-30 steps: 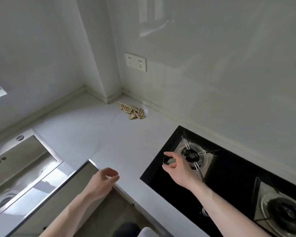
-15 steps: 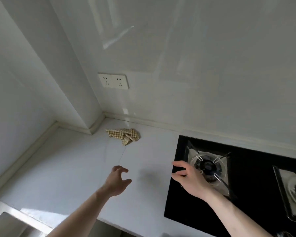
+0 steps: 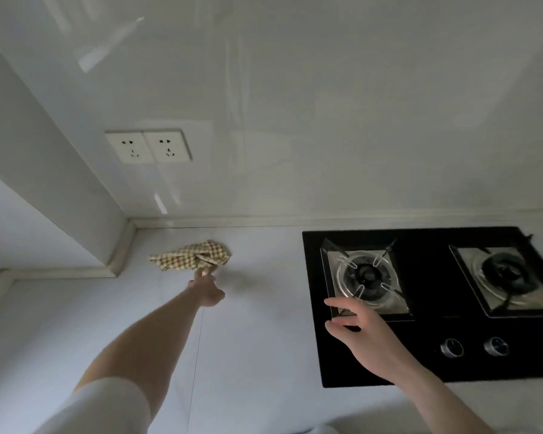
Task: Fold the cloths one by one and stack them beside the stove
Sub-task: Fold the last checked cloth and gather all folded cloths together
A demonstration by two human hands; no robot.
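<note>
While outstretched, left hand (image 3: 208, 291) touching cloth (image 3: 191, 255).

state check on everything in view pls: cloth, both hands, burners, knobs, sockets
checked cloth: crumpled, unfolded, on the counter near the corner
left hand: reaching, fingertips at the cloth's near edge
right hand: open, empty, over the stove
burners: unlit, bare
knobs: position unreadable
sockets: nothing plugged in

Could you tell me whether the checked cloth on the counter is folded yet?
Not folded: the checked cloth lies crumpled in a bunched heap, with the left hand reaching its near edge.
</note>
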